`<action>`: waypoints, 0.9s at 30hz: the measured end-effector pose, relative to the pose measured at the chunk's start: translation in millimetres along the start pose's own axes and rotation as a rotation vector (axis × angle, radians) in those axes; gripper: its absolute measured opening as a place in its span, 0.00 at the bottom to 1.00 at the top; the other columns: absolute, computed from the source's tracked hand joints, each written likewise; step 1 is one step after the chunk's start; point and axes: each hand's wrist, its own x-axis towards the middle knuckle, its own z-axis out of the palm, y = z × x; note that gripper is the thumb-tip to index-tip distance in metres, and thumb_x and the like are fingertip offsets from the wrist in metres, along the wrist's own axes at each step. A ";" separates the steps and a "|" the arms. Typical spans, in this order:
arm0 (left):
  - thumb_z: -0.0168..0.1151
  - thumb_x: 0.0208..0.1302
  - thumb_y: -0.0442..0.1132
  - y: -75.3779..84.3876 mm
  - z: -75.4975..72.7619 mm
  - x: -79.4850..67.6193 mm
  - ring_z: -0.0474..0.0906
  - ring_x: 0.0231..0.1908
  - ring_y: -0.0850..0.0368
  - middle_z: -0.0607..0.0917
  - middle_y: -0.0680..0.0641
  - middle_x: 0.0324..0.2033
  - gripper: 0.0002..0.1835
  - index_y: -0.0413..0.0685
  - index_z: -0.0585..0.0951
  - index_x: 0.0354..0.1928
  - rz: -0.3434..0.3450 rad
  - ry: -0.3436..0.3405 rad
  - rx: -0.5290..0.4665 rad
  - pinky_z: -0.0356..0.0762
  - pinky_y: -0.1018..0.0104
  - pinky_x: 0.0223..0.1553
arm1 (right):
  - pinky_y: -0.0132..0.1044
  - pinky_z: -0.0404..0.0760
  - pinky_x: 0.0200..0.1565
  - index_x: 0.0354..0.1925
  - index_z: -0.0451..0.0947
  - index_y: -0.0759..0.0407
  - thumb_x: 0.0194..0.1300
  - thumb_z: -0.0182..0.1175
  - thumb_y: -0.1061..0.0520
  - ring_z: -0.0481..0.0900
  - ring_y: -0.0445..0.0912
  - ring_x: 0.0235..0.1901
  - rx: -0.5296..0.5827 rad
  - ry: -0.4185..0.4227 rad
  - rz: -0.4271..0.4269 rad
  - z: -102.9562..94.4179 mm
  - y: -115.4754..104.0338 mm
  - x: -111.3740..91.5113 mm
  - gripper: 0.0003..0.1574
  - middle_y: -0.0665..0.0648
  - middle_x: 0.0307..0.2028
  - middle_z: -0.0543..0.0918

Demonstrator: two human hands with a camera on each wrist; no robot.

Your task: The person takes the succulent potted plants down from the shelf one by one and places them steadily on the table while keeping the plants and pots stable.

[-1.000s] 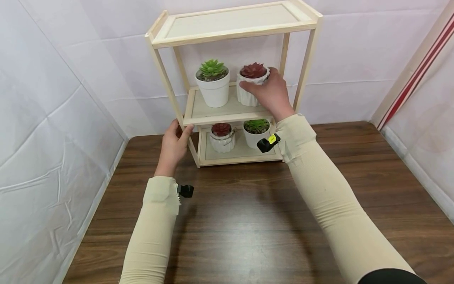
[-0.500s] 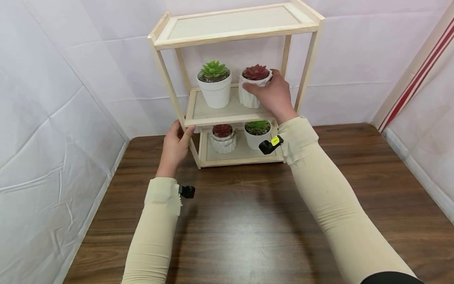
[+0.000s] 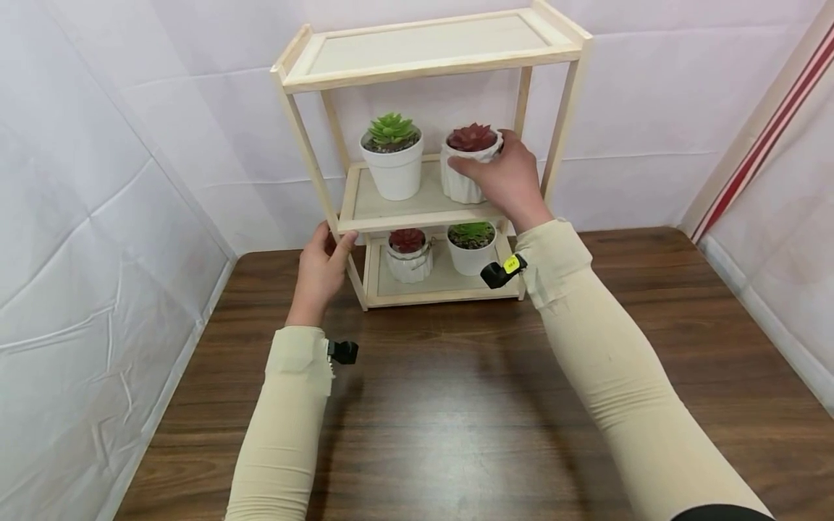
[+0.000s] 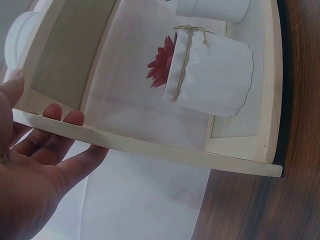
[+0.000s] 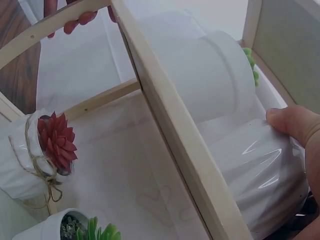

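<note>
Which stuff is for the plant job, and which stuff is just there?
Probably part of the job:
upper red plant, in the right grip
wooden rack, held by the left grip
upper green plant, lower red plant and lower green plant, all standing on it

Probably just there:
brown table
white cloth wall

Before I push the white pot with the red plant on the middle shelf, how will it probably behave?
The pot is probably stiff: its wall shows no visible dent where the right hand grips it. It may be slippery, since its surface shines in the right wrist view. Being roundish, it could also roll if tipped over.
</note>
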 end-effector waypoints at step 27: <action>0.49 0.58 0.65 0.8 -4.4 3.1 0.74 0.37 0.56 0.79 0.47 0.38 0.30 0.60 0.68 0.58 0.017 0.015 0.026 0.74 0.61 0.39 | 0.38 0.70 0.54 0.62 0.62 0.51 0.36 0.66 0.26 0.72 0.43 0.52 0.031 0.030 -0.084 -10.8 -13.1 -30.3 0.59 0.53 0.55 0.73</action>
